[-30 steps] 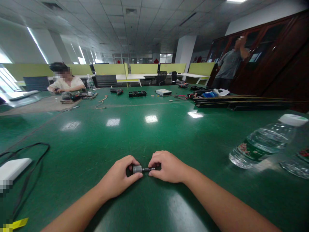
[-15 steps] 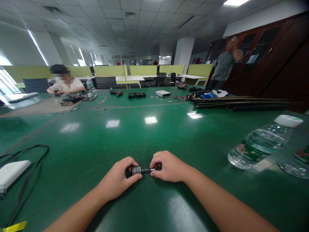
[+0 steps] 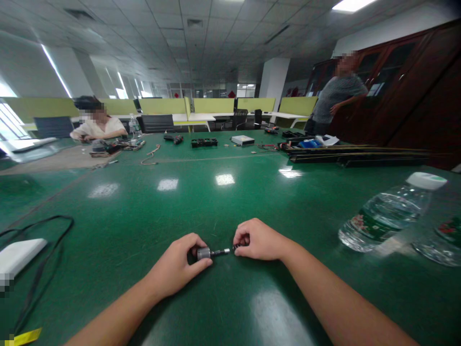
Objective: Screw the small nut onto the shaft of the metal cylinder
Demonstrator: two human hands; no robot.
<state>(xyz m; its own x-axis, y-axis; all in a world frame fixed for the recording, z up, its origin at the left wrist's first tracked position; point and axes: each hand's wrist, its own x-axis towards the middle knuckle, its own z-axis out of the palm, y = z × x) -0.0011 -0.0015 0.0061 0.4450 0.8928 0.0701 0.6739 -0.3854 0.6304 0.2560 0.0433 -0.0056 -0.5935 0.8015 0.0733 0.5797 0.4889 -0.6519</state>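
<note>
My left hand [image 3: 175,265] grips a short grey metal cylinder [image 3: 203,253] with a thin stepped shaft [image 3: 219,252] that points right. The shaft's bright tip is bare. Just right of that tip, my right hand [image 3: 261,240] is closed in a pinch on a small dark ring-like part [image 3: 236,246], mostly covered by the fingers. A narrow gap separates this part from the shaft. Both hands are low over the green table [image 3: 194,202].
A water bottle [image 3: 387,216] stands at right, with a second bottle [image 3: 442,240] beside it. At left lie a white box [image 3: 21,259] and a black strap [image 3: 36,276]. Tools and dark rails [image 3: 360,154] lie at the far side. One person [image 3: 103,127] sits there, another [image 3: 333,98] stands.
My right hand has moved right and slightly up, off the shaft's end, with the small dark part in its fingers. My left hand keeps its place. The standing person's arm has come down.
</note>
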